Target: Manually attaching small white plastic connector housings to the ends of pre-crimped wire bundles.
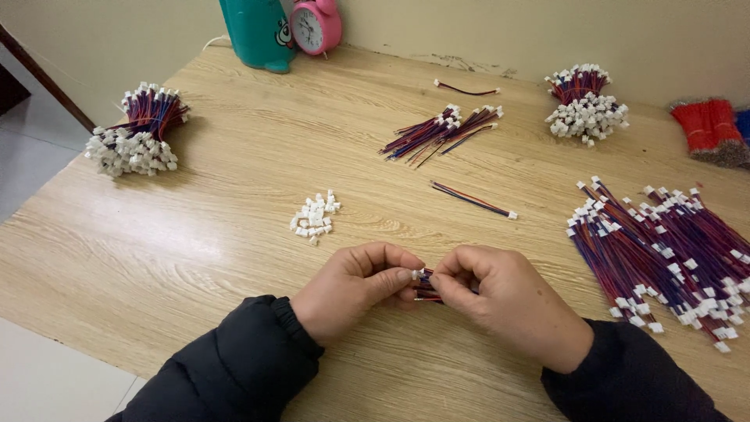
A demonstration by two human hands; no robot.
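My left hand [355, 285] and my right hand [500, 301] meet near the front edge of the wooden table [234, 227]. Between their fingertips they pinch a short wire lead [426, 287] with red, blue and dark strands. Its white connector end sits at my left thumb and forefinger. A small heap of loose white plastic connectors [314, 217] lies just beyond my left hand. A single finished lead [472, 198] lies beyond my right hand.
A large pile of leads [664, 250] spreads at the right. A smaller loose batch [441, 131] and one stray lead [466, 90] lie at the back. Tied bundles sit far left [139, 131] and back right [586, 105]. Red wires [709, 129], a teal container [256, 33] and a pink clock [315, 25] stand behind.
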